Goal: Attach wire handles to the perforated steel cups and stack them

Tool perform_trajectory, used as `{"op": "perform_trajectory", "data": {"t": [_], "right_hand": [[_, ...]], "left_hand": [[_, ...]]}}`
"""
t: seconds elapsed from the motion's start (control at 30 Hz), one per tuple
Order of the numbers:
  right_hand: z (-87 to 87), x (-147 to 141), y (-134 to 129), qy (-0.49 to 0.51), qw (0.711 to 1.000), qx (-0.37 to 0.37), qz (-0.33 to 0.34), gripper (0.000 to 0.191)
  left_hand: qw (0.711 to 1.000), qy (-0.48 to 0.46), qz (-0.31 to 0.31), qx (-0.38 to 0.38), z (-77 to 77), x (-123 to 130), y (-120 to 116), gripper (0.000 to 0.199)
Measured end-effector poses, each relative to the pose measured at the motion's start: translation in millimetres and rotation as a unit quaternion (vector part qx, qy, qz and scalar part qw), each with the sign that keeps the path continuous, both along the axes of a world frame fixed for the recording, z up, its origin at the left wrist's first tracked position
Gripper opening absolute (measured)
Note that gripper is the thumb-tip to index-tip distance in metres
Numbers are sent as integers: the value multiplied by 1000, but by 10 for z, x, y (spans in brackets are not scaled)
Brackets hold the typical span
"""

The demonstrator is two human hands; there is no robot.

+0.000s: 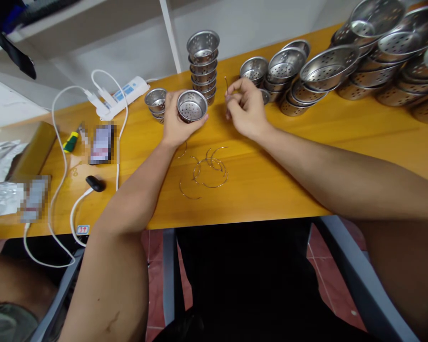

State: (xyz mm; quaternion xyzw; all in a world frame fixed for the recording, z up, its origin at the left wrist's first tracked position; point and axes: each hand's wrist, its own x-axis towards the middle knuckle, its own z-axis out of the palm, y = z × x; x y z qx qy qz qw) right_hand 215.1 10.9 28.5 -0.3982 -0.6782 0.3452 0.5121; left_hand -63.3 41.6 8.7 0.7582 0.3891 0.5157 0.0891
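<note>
Hands sit apart: the left hand (180, 121) grips a perforated metal cup (192, 106) above the bench (271, 175), the right hand (248, 108) pinches a thin wire (226, 85). Keeping the cup's rim steady and the wire near its tip should help control.

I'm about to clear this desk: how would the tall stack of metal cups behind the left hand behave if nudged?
The tall stack of cups would probably wobble or tip, being narrow for its height. The cups look thin-walled and full of holes, so likely light. Their smooth, shiny metal may feel slippery.
</note>
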Motion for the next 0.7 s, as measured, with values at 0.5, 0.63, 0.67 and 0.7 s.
{"op": "perform_trajectory", "data": {"t": [0.5,0.63,0.67,0.7], "right_hand": [[-38,50,43,-50,997,49,-14,81],[-59,54,46,-82,995,54,-20,82],[-60,57,37,-97,993,58,-24,82],[-60,60,28,-106,992,60,-27,82]], "left_hand": [[999,-3,-36,-22,-48,18,9,105],[999,7,-37,-24,-54,67,2,96],[999,8,-39,-28,-62,82,-9,93],[998,8,-43,-34,-68,96,-25,91]]}}
